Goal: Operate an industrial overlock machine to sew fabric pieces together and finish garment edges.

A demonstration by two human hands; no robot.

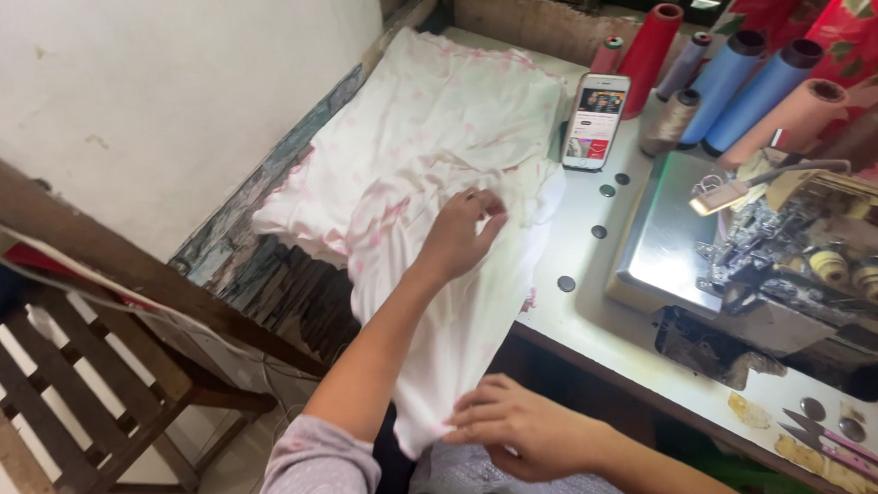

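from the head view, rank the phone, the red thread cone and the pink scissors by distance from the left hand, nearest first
1. phone, propped just right of the left hand
2. red thread cone, behind the phone, top right
3. pink scissors, table's near right corner

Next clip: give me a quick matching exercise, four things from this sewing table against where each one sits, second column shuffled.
Things:
1. phone
2. snips
3. thread cones
4. left hand

Places:
A. near edge of the table, far right
B. on the white cloth with pink spots
C. back of the table, behind the sewing machine
D. flat beside the cloth, screen lit

Pairs: 1-D, 2-A, 3-C, 4-B
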